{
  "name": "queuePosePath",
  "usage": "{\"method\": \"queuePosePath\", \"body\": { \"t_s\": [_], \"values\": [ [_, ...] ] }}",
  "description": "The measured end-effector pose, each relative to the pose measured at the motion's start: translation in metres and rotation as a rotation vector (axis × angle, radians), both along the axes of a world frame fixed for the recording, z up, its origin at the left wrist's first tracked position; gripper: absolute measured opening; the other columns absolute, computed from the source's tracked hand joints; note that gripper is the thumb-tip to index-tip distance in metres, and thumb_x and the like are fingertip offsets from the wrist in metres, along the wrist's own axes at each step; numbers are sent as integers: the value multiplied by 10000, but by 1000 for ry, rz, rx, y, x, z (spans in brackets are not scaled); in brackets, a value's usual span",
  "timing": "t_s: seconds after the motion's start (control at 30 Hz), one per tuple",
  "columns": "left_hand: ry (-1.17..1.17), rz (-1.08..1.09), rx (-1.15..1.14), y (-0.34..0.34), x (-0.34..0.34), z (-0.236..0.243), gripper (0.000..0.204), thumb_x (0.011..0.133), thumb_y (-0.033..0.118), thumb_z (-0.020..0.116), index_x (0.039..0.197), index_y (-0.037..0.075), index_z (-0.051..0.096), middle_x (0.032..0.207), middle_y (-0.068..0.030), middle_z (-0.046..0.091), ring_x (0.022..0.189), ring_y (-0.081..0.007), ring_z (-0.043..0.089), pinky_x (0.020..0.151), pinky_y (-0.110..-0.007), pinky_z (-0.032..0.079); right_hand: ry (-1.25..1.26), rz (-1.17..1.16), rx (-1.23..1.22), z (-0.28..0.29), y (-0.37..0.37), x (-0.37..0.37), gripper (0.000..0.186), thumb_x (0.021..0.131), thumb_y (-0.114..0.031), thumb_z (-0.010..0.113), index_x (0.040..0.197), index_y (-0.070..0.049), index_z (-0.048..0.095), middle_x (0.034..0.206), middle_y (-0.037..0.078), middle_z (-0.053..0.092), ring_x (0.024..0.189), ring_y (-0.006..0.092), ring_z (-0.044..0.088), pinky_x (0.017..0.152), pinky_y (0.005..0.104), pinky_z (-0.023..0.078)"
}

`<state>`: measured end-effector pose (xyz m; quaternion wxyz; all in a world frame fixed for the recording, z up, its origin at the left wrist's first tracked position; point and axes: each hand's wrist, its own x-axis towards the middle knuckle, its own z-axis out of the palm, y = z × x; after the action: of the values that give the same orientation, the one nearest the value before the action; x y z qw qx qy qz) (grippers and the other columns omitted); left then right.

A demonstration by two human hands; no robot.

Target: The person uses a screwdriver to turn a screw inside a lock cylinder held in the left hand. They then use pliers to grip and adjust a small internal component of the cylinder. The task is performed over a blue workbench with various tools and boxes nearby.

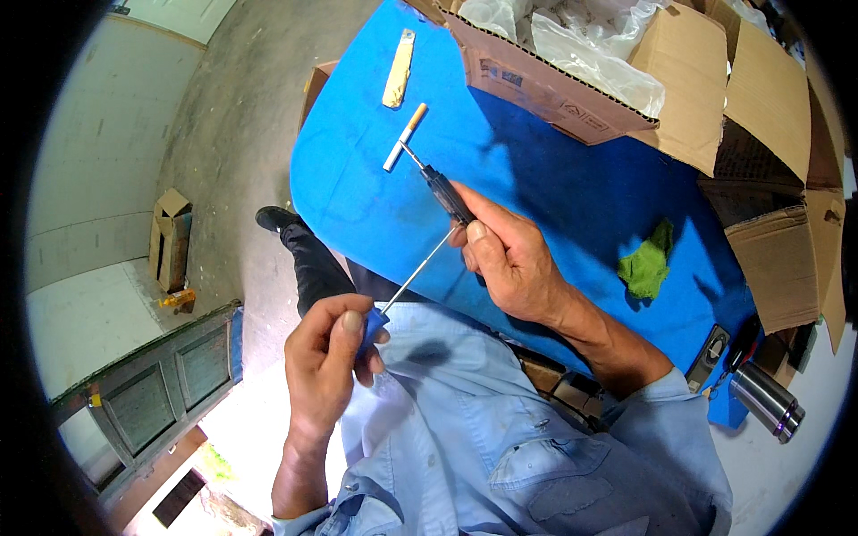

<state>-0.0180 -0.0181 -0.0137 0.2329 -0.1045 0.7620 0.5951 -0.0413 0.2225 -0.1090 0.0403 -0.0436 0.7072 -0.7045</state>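
Note:
My left hand (326,353) is closed around the blue handle of a screwdriver (374,326). Its thin metal shaft points up to the right, and the tip ends by my right fingers, where contact is hard to judge. My right hand (517,259) grips a black-handled tool (443,192) with a slim metal tip; its exact kind is unclear. In the picture that tip overlaps a white and tan stick (394,155) on the blue tabletop (349,165); whether they touch cannot be told. Farther back lies a flat, pale-yellow strip (399,71).
An open cardboard box (554,89) with clear plastic bags fills the far right of the table. More open cardboard (773,241) stands at the right edge. A crumpled green cloth (647,261) and a steel cylinder (767,400) are nearer. Left, a small carton (170,237) stands on the floor.

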Motion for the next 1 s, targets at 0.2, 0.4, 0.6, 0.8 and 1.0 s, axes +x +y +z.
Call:
{"method": "queuePosePath", "body": {
  "t_s": [0.2, 0.4, 0.6, 0.8, 1.0],
  "values": [
    [-266, 69, 251, -12, -8, -10, 270, 1060, 219, 552, 1150, -24, 627, 823, -105, 693, 583, -99, 623, 442, -206, 463, -6, 15, -11, 8, -2, -1, 458, 1022, -63, 455, 1456, 83, 476, 982, 212, 672, 846, 243, 671, 747, 355, 552],
    [-84, -21, -16, -7, -8, 0, 323, 846, 84, 755, 1123, -12, 622, 836, -49, 642, 647, -88, 605, 527, -228, 500, -15, 14, -8, 7, -1, 0, 456, 1022, -59, 449, 1455, 85, 474, 1003, 221, 675, 848, 247, 677, 753, 356, 556],
    [-3, 13, -26, -8, -2, -4, 269, 907, 72, 717, 1141, -31, 635, 842, -72, 673, 667, -103, 641, 564, -229, 523, -18, 19, -1, 7, -1, -1, 460, 1024, -65, 441, 1456, 89, 470, 970, 216, 675, 840, 247, 679, 740, 352, 555],
    [44, -22, 40, -8, 0, -9, 244, 1059, 162, 562, 1173, -41, 633, 863, -134, 711, 675, -129, 688, 528, -231, 527, -34, 7, -16, 5, 0, -1, 462, 1027, -75, 435, 1461, 81, 471, 931, 186, 679, 819, 222, 670, 724, 347, 549],
    [-90, 37, 223, -11, 0, -17, 300, 1091, 234, 511, 1164, -33, 624, 832, -126, 709, 591, -101, 640, 472, -212, 488, -22, 5, -21, 3, 1, -1, 464, 1027, -79, 438, 1464, 73, 472, 934, 183, 681, 806, 217, 662, 713, 344, 547]
  ]
}}
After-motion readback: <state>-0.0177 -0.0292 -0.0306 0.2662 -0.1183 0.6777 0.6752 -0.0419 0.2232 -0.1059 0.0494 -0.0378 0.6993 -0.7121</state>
